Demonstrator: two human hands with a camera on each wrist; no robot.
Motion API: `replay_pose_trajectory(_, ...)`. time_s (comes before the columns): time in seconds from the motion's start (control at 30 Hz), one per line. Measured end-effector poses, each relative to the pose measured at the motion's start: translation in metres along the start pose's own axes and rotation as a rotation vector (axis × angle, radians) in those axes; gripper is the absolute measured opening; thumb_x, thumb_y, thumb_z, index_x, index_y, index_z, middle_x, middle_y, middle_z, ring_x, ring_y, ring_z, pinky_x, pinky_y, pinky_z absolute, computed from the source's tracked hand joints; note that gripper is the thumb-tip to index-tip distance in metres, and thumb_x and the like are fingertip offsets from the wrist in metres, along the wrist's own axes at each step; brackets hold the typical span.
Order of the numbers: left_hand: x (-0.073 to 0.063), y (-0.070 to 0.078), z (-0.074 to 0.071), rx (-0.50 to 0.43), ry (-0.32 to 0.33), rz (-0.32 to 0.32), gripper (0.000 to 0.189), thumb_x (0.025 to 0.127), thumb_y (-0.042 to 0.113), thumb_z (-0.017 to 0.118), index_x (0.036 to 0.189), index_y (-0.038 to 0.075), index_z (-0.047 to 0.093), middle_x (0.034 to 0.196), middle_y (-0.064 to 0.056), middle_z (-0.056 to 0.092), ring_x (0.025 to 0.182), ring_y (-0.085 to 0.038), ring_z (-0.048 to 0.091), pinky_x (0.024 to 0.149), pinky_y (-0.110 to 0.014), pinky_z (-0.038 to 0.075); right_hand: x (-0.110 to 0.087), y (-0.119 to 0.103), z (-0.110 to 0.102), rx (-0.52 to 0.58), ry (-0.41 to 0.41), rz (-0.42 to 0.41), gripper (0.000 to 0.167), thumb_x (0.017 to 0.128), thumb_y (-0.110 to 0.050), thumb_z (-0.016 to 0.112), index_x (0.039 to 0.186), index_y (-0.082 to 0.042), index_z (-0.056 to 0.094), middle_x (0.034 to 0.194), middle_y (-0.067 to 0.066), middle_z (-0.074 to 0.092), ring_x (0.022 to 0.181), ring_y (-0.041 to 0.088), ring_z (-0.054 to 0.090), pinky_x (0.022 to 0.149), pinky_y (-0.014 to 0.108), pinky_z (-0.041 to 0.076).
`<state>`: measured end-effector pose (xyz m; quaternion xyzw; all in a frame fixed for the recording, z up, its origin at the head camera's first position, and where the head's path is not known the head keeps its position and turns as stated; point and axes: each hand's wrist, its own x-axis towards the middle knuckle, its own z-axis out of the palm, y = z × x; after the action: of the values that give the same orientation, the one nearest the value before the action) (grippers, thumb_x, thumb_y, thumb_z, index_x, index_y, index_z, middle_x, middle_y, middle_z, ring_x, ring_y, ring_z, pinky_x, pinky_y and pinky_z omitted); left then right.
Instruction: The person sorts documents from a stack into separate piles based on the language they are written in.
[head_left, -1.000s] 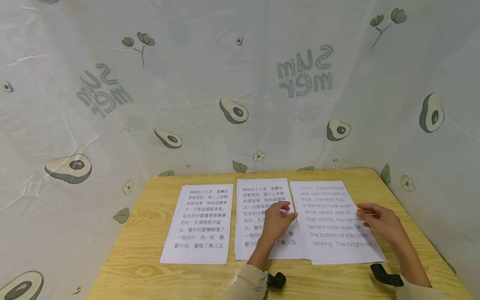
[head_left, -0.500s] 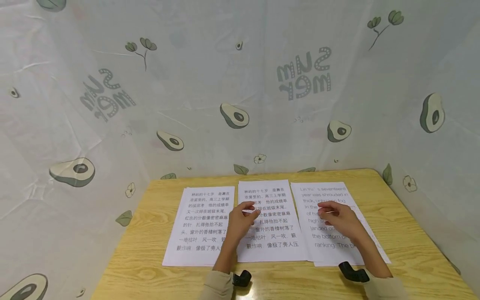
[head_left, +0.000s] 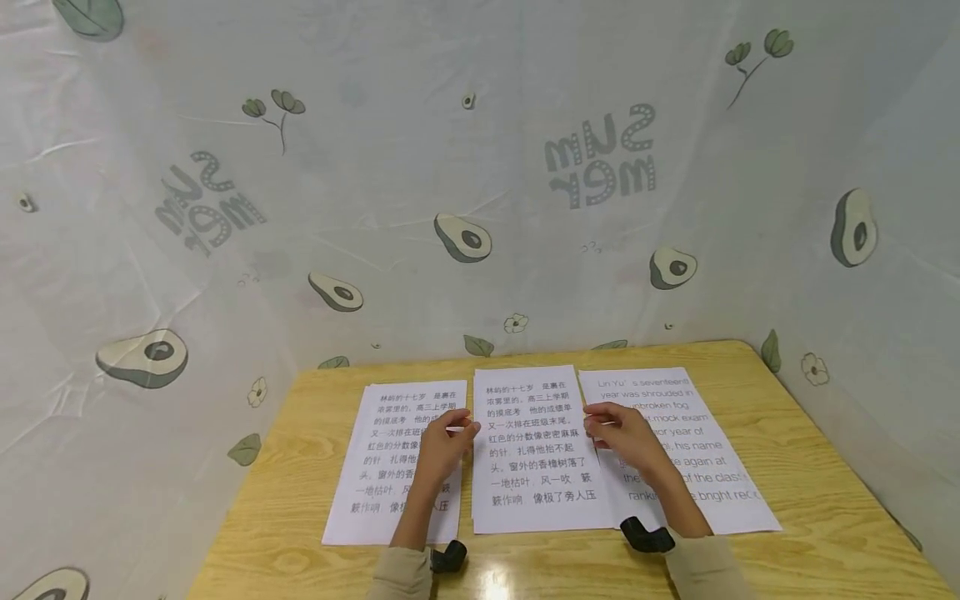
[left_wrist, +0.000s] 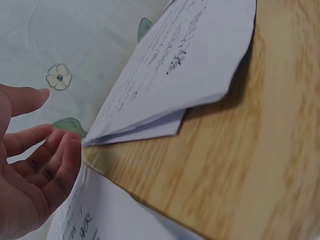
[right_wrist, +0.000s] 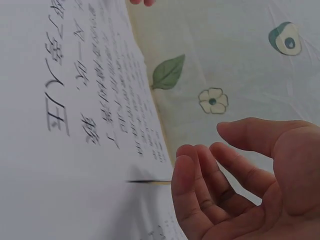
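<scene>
Three piles of printed white paper lie side by side. The left pile point(head_left: 360, 458) and the middle pile point(head_left: 528, 467) carry Chinese text, and the right pile point(head_left: 716, 475) carries English text. My left hand point(head_left: 441, 450) is over the right edge of the left pile, by the gap to the middle one. Over the seam between the middle and right piles is my right hand point(head_left: 630, 442), hiding some English words. In both wrist views, thumb and loosely bent fingers stand apart, with nothing between them. The middle pile's sheets point(left_wrist: 200, 75) look slightly uneven at the corner.
A wooden table point(head_left: 262, 517) carries the paper. Behind it hangs a pale curtain point(head_left: 390, 192) printed with avocados, leaves and flowers. Black camera mounts point(head_left: 647, 536) sit at both wrists.
Both hands have moved left: the left from the middle pile to the left pile's edge, the right from the English pile's right side to the middle pile's right edge. The piles look unmoved.
</scene>
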<state>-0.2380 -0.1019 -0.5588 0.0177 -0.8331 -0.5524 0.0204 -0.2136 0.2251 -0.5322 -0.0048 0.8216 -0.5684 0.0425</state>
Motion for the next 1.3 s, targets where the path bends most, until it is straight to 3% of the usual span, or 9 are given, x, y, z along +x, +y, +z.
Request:
replay_pose_trajectory(0.2,0.001,-0.005,0.000,-0.013,-0.005,-0.012,0.045,0.098,0.028,0.079,0.135,0.005,0.072,0.116,-0.011,0.074,0.090,-0.017,0.070,0.073,-0.030,0.063,0.000,0.002,0.010,0.007,-0.006,0.008,0.042,0.104,-0.014,0.069,0.139,0.008,0.063,0.115,0.019,0.070,0.098,0.021,0.071,0.079,0.026,0.063)
replay_pose_trajectory(0.5,0.003,-0.005,0.000,0.001,-0.007,-0.017,0.044,0.098,0.027,0.078,0.135,0.005,0.071,0.115,-0.011,0.074,0.084,-0.017,0.069,0.070,-0.030,0.062,0.002,0.008,0.010,-0.004,0.013,0.007,0.042,0.104,-0.013,0.069,0.140,0.008,0.063,0.114,0.018,0.070,0.097,0.022,0.071,0.077,0.024,0.062)
replay_pose_trajectory(0.83,0.004,-0.009,0.004,0.120,0.011,0.006,0.042,0.097,0.030,0.078,0.132,0.007,0.074,0.108,-0.006,0.076,0.087,-0.015,0.069,0.071,-0.024,0.057,0.003,0.014,0.009,-0.044,0.021,0.023,0.042,0.105,-0.016,0.068,0.139,0.008,0.064,0.113,0.017,0.070,0.097,0.020,0.072,0.076,0.025,0.062)
replay_pose_trajectory(1.3,0.007,-0.012,0.005,0.211,0.011,0.000,0.043,0.096,0.031,0.080,0.130,0.006,0.075,0.103,-0.004,0.075,0.087,-0.014,0.066,0.071,-0.024,0.054,0.006,0.018,0.004,-0.089,0.040,0.069,0.043,0.104,-0.015,0.068,0.139,0.009,0.064,0.111,0.017,0.071,0.088,0.015,0.073,0.072,0.024,0.062)
